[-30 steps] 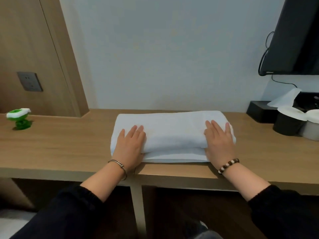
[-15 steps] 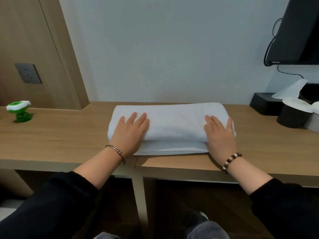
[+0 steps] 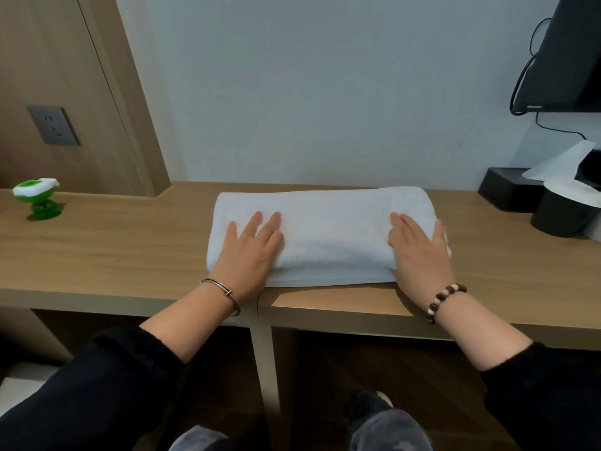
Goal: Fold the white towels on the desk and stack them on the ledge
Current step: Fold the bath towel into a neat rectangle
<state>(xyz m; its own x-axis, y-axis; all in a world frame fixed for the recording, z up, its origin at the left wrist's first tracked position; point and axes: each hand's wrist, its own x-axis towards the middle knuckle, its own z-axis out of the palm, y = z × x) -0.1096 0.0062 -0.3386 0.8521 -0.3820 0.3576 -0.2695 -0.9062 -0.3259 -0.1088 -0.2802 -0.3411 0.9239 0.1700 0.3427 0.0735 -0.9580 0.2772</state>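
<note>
Wooden counter [image 3: 130, 255] runs along the wall. One folded white towel [image 3: 331, 232] lies flat at its middle, long side parallel to the wall, near edge close to the counter's front edge. Left hand [image 3: 250, 255] lies palm down on the towel's left end, fingers straight, gripping nothing. Right hand [image 3: 419, 252] lies palm down on the right end, likewise released. The towel's middle shows bare between the hands.

Both forearms reach forward from black sleeves, the left hand [image 3: 250, 252] lying flat with straight fingers spread, palm down, and the right hand [image 3: 419, 252] likewise flat, palm down, fingers together and thumb set apart.
</note>
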